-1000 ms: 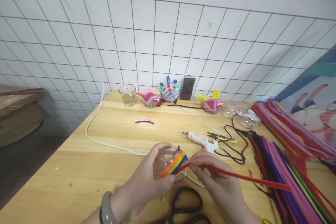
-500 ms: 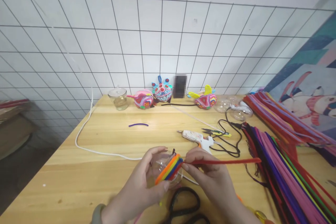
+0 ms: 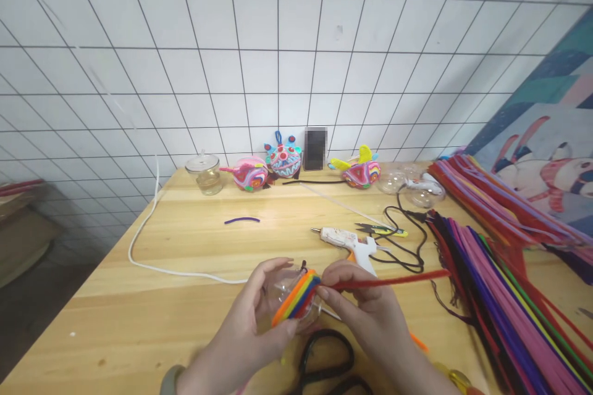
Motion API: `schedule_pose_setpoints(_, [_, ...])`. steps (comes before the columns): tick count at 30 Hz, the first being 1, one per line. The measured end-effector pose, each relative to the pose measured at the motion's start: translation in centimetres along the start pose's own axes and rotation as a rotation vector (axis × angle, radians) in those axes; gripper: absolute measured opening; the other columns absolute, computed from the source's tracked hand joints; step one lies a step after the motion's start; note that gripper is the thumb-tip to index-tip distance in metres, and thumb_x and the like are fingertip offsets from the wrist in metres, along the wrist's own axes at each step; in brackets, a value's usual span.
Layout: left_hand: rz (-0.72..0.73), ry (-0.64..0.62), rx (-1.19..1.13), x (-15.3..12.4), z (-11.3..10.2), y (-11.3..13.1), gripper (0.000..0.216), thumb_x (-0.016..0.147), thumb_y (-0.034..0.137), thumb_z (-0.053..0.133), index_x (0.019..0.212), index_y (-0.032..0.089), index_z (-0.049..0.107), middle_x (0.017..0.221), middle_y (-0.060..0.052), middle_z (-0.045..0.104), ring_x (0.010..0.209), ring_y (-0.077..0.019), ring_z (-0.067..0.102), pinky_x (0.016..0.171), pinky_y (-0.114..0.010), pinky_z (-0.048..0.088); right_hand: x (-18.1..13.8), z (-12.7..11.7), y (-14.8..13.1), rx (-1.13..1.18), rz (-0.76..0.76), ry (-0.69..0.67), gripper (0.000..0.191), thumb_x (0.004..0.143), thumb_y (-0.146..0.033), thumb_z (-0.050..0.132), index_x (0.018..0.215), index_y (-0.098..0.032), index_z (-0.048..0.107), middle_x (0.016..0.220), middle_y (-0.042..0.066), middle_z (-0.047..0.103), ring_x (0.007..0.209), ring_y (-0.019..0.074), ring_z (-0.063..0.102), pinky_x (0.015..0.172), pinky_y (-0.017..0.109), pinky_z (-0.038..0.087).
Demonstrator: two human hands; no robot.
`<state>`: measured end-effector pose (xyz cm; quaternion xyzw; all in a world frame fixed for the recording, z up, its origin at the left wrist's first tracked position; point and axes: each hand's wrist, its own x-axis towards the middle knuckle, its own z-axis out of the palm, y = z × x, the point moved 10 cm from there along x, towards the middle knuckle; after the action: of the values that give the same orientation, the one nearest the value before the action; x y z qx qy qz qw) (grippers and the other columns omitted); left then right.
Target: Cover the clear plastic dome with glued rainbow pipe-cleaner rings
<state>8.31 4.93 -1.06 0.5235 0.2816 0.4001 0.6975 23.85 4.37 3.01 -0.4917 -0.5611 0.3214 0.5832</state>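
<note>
My left hand [image 3: 250, 321] is wrapped round a clear plastic ball [image 3: 281, 290], thumb in front and fingers behind. Bands of orange, yellow, blue and red pipe cleaner [image 3: 299, 299] lie side by side across the ball's face. My right hand [image 3: 364, 299] pinches a red pipe cleaner [image 3: 412, 278] between thumb and forefinger at the ball's right edge, its loose end sticking out to the right. Black-handled scissors [image 3: 327, 355] lie just below the ball, partly out of view. A white glue gun [image 3: 349, 242] rests beyond my right hand.
Bundled pipe cleaners [image 3: 500, 296] fill the right side. Along the back stand a lidded glass cup [image 3: 204, 174], decorated balls [image 3: 283, 160], a phone [image 3: 315, 148] and more clear balls [image 3: 421, 191]. A black cord [image 3: 420, 247] loops near yellow snips [image 3: 391, 231]. A white cable [image 3: 185, 273] crosses the left.
The red pipe cleaner's free end has swung slightly upward and to the left. Both hands keep their hold, and the whole view has shifted a little.
</note>
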Motion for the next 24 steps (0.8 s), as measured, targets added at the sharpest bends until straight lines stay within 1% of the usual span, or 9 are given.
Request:
schedule_pose_setpoints(5, [0.0,-0.023,0.045,0.1,0.1,0.2,0.053,0.084,0.026,0.07,0.13,0.027,0.044,0.142,-0.015,0.053,0.133,-0.0311,0.049,0.109,-0.048,0.042,0.0,0.1,0.3,0.021,0.04,-0.011,0.01,0.074,-0.025,0.078,0.068,-0.021,0.072,0.068,0.002,0.07,0.066,0.0174,0.066,0.062,0.027,0.055])
schedule_pose_setpoints(10, [-0.007,-0.023,0.047,0.1,0.1,0.4,0.051,0.085,0.027,0.069,0.13,0.028,0.043,0.144,-0.014,0.052,0.134,-0.0299,0.049,0.108,-0.045,0.044,0.0,0.6,0.5,0.058,0.087,-0.055,0.012,0.08,-0.028,0.072,0.071,-0.02,0.072,0.07,0.003,0.067,0.067,0.0164,0.064,0.062,0.025,0.054])
schedule_pose_setpoints(14, [0.013,-0.008,0.056,0.0,0.0,0.6,0.052,0.084,0.026,0.071,0.129,0.029,0.045,0.142,-0.013,0.053,0.132,-0.0309,0.051,0.107,-0.045,0.044,-0.1,1.0,1.0,0.102,0.126,-0.088,0.015,0.082,-0.033,0.071,0.074,-0.02,0.072,0.073,0.002,0.066,0.069,0.0161,0.064,0.063,0.025,0.054])
schedule_pose_setpoints(17, [0.03,0.013,0.054,0.0,-0.1,0.8,0.053,0.082,0.027,0.072,0.128,0.029,0.046,0.141,-0.013,0.054,0.131,-0.0315,0.052,0.107,-0.046,0.045,-0.1,1.1,1.4,0.137,0.148,-0.098,0.017,0.081,-0.035,0.073,0.074,-0.02,0.071,0.071,0.001,0.066,0.067,0.0158,0.063,0.062,0.025,0.053])
schedule_pose_setpoints(21, [0.029,-0.019,0.083,0.0,-0.1,0.7,0.055,0.083,0.029,0.07,0.131,0.029,0.043,0.145,-0.013,0.05,0.134,-0.0312,0.048,0.109,-0.046,0.042,-0.1,1.2,2.0,0.152,0.194,-0.103,0.021,0.078,-0.038,0.075,0.072,-0.02,0.07,0.068,0.001,0.065,0.065,0.0153,0.061,0.06,0.025,0.05])
schedule_pose_setpoints(24, [0.027,-0.005,0.111,-0.1,-0.3,0.6,0.056,0.083,0.029,0.071,0.131,0.028,0.043,0.144,-0.014,0.05,0.135,-0.0312,0.047,0.11,-0.046,0.04,-0.2,1.4,2.3,0.175,0.228,-0.114,0.024,0.078,-0.042,0.075,0.072,-0.02,0.07,0.067,0.0,0.063,0.063,0.014,0.058,0.058,0.024,0.047])
